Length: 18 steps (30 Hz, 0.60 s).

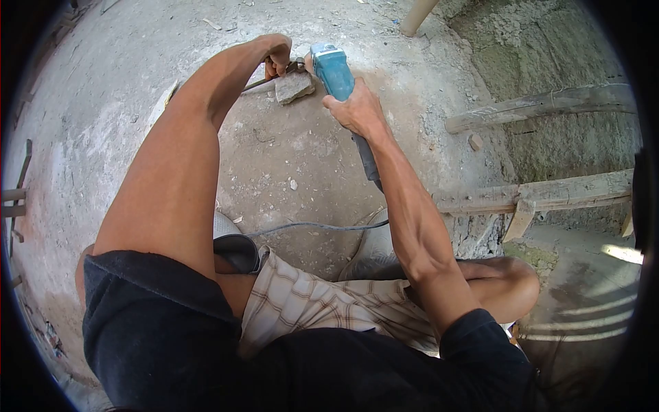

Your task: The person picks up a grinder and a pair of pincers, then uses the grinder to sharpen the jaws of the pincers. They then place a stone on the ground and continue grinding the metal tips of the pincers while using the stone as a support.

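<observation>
My right hand (pixel 359 110) is wrapped round the body of a teal angle grinder (pixel 333 74), whose head points away from me. The grinder's front end is close to a rough grey stone (pixel 295 87) on the floor. At the stone's far left edge, my left hand (pixel 275 64) has its fingers curled round a thin dark metal rod (pixel 257 85). One end of the rod sticks out to the left of the stone, and its other end lies over the stone's top, near the grinder. My left wrist is bent sharply and hides part of the grip.
A power cable (pixel 309 224) runs across the dusty concrete floor (pixel 274 161) between my legs. To the right are wooden beams (pixel 542 106) and a lower timber rail (pixel 480 200) beside a rough wall. A post (pixel 417 17) stands at the far side.
</observation>
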Each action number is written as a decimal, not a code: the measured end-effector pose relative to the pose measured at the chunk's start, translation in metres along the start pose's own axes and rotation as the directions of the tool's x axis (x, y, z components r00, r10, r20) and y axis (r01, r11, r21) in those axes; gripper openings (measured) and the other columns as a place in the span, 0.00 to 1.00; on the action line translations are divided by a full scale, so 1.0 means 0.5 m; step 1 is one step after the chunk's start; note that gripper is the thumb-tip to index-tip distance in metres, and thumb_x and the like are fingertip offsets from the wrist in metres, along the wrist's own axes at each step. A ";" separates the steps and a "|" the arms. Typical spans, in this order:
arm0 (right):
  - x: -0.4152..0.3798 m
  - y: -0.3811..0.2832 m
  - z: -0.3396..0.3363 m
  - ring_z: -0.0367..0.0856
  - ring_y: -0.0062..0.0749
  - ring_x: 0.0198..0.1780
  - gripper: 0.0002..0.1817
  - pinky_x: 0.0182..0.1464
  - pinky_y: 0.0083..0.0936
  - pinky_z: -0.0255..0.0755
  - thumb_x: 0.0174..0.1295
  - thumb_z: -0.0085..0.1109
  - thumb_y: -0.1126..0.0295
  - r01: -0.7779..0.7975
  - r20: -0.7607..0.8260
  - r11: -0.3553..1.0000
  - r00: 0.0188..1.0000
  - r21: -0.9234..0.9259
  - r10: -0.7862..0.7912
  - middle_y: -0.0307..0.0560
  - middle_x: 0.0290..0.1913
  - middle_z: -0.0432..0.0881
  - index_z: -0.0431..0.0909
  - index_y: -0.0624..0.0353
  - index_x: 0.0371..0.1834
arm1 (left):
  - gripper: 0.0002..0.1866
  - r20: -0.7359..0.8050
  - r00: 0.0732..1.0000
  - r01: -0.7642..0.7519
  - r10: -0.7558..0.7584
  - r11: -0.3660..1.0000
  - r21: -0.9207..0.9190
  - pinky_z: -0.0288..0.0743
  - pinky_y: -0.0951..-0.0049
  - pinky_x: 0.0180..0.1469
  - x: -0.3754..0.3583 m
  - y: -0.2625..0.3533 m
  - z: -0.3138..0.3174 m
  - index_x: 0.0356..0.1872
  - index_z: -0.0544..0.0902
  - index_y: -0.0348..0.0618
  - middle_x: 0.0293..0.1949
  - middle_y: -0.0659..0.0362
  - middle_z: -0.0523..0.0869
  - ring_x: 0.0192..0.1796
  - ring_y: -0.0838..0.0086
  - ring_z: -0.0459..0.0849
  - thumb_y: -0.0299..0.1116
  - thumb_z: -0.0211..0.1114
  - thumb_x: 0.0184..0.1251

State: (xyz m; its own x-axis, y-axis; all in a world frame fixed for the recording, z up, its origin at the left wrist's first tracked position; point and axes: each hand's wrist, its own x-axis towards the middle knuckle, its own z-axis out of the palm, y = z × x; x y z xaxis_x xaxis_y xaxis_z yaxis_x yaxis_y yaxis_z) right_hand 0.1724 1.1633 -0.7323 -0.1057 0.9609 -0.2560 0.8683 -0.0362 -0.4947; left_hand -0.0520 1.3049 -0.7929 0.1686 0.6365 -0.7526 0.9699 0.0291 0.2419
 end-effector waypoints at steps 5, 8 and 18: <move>0.002 -0.002 0.001 0.81 0.59 0.54 0.41 0.58 0.43 0.74 0.48 0.68 0.53 -0.004 0.016 1.000 1.000 -0.003 0.004 0.69 0.52 0.80 0.67 0.70 0.60 | 0.18 -0.001 1.000 0.007 -0.007 0.999 0.034 0.78 0.66 0.37 -0.014 0.007 0.001 0.14 0.74 0.47 0.17 0.61 0.77 0.43 0.63 0.90 0.29 0.69 0.63; 0.004 -0.004 0.003 0.81 0.59 0.54 0.41 0.58 0.44 0.74 0.47 0.68 0.53 0.012 0.014 1.000 1.000 -0.008 -0.012 0.70 0.51 0.80 0.67 0.70 0.60 | 0.22 0.028 1.000 0.000 -0.001 0.999 0.032 0.75 0.64 0.36 -0.017 0.006 0.000 0.12 0.69 0.48 0.14 0.63 0.71 0.47 0.62 0.90 0.30 0.65 0.68; 0.002 -0.007 -0.001 0.81 0.58 0.54 0.41 0.58 0.43 0.74 0.47 0.68 0.53 -0.002 0.014 1.000 1.000 -0.018 0.003 0.69 0.52 0.80 0.67 0.71 0.60 | 0.16 -0.057 0.998 -0.028 0.028 1.000 -0.008 0.80 0.68 0.33 -0.028 0.008 0.002 0.14 0.77 0.45 0.19 0.57 0.82 0.39 0.61 0.91 0.28 0.74 0.57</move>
State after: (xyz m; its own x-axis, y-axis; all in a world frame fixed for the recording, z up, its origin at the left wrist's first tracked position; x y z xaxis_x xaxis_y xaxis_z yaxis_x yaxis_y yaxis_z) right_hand 0.1693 1.1644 -0.7304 -0.1105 0.9567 -0.2693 0.8769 -0.0337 -0.4794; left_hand -0.0502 1.2954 -0.7820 0.1853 0.6799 -0.7095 0.9632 0.0174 0.2683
